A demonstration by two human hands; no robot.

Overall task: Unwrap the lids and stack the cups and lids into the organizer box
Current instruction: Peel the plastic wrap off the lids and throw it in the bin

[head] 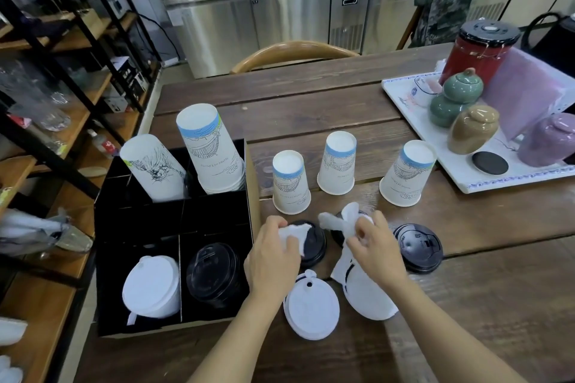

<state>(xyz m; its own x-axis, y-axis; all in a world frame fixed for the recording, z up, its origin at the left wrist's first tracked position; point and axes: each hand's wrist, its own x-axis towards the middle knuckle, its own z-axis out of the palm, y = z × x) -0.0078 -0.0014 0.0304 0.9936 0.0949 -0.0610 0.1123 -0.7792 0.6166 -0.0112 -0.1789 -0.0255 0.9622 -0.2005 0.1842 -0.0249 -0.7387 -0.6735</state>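
Note:
A black organizer box (174,221) sits at the table's left. It holds two stacks of upside-down paper cups (214,152) at the back, white lids (152,286) and black lids (214,274) at the front. Three inverted cups (291,183) stand on the table. My left hand (273,255) grips white wrapping (295,235) over a black lid (314,242). My right hand (373,246) pinches another white wrapping (345,221) above a second black lid. A bare black lid (418,247) lies to the right. Two white lids (311,305) lie near me.
A white tray (466,177) at the right carries ceramic jars, a red canister and a pink box. A wooden chair (292,53) stands beyond the table. Wooden shelves (46,134) with glassware run along the left. Steel counters fill the background.

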